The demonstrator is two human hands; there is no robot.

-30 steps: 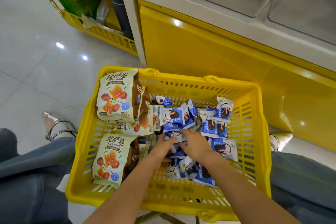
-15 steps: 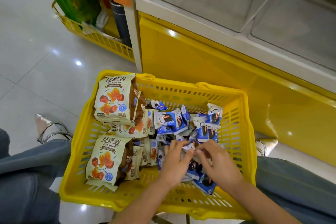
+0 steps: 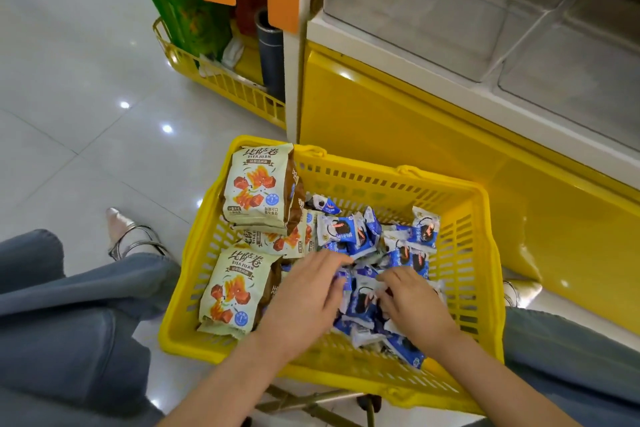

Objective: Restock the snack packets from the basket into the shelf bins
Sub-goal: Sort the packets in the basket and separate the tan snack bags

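Left hand (image 3: 304,302) flat on blue packets (image 3: 349,232); right hand (image 3: 412,305) curled round some | step: scooping from basket (image 3: 388,173) | next: lift 'em to upper-right shelf bins (image 3: 433,10)

**Basket Before the Shelf Bins**

The basket (image 3: 464,246) is placed between the person's legs (image 3: 69,305). Inside, large snack bags (image 3: 258,187) are stacked along the left wall, small snack packets (image 3: 349,230) piled to their right. The left hand (image 3: 304,298) is laid on the pile, the right hand (image 3: 412,305) closed on packets beside it. Shelf bins (image 3: 433,10) are set above and behind; a second basket (image 3: 221,83) is placed behind left.
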